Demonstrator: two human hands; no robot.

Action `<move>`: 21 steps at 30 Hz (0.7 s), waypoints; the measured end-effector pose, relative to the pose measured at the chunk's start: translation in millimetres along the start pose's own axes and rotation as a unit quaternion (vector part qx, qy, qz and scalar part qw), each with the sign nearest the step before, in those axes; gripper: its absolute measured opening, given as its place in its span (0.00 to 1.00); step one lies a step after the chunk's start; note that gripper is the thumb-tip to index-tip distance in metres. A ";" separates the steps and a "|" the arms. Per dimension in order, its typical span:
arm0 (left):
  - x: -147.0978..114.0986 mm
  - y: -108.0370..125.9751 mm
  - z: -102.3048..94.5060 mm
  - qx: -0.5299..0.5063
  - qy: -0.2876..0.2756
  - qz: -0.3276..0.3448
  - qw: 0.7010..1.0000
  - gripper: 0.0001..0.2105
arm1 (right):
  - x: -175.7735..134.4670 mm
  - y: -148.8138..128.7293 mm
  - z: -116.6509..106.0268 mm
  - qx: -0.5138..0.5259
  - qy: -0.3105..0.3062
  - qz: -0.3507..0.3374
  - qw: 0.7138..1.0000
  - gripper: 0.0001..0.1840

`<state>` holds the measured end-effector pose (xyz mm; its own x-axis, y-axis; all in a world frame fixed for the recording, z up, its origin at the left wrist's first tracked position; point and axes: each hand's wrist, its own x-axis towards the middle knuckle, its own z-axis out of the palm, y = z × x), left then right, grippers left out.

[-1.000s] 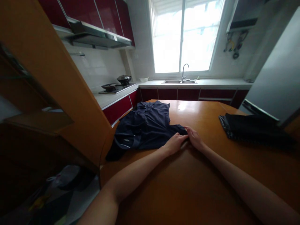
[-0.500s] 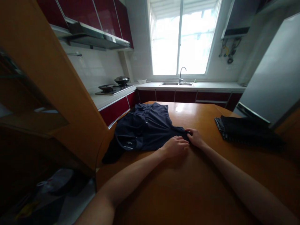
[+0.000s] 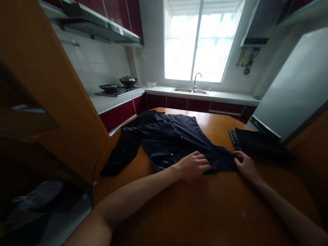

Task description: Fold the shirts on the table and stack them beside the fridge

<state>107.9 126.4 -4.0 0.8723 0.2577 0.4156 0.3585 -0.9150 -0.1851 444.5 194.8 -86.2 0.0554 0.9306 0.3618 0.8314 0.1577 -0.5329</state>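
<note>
A dark navy shirt (image 3: 179,136) with small buttons down its front lies spread on the wooden table. My right hand (image 3: 245,166) pinches the end of its sleeve at the right, between thumb and fingers. Over the shirt's near edge, by the base of that sleeve, my left hand (image 3: 193,165) rests with its fingers curled on the fabric; its thumb and fingertips are hidden. Black cloth (image 3: 123,153) stretches out to the left of the shirt and partly behind it.
A folded black garment (image 3: 263,145) sits at the table's right side. The brown wooden table (image 3: 194,212) has a rounded edge. Beyond it are a white counter with a sink (image 3: 189,90), a stove with a lidded pan (image 3: 128,81), and a fridge (image 3: 294,82) at the right.
My right hand has moved right, drawing the shirt and its sleeve that way. The shirt lies flatter, and more black cloth shows at the left. The camera view has shifted slightly.
</note>
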 end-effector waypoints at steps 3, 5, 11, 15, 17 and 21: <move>5.7 0.3 -12.5 -0.026 0.010 -0.033 0.999 0.09 | -6.4 15.8 -20.8 0.012 0.018 0.042 0.999 0.19; 1.3 -16.8 -18.1 -0.023 0.016 -0.127 0.992 0.10 | -5.9 19.7 -30.7 0.008 0.033 0.076 0.997 0.18; -65.6 -96.1 -26.3 0.072 -0.089 -0.505 0.856 0.16 | 0.6 21.6 -39.4 -0.031 0.039 0.144 0.988 0.18; -116.9 -105.7 -30.4 0.092 -0.148 -0.512 0.841 0.18 | 3.5 35.2 -34.1 -0.032 0.009 0.154 0.987 0.18; -133.0 -99.7 -33.4 0.098 -0.174 -0.491 0.848 0.18 | 5.4 43.7 -32.2 -0.019 -0.001 0.158 0.987 0.17; -148.3 -77.4 -42.3 0.130 -0.218 -0.454 0.854 0.17 | 8.8 51.0 -34.0 0.020 -0.018 0.159 0.987 0.11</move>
<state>-63.3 145.9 -13.6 0.2153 0.9676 0.1318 0.9656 -0.1907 -0.1769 506.2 199.8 -84.2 0.2894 0.9463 0.1442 0.7523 -0.1318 -0.6455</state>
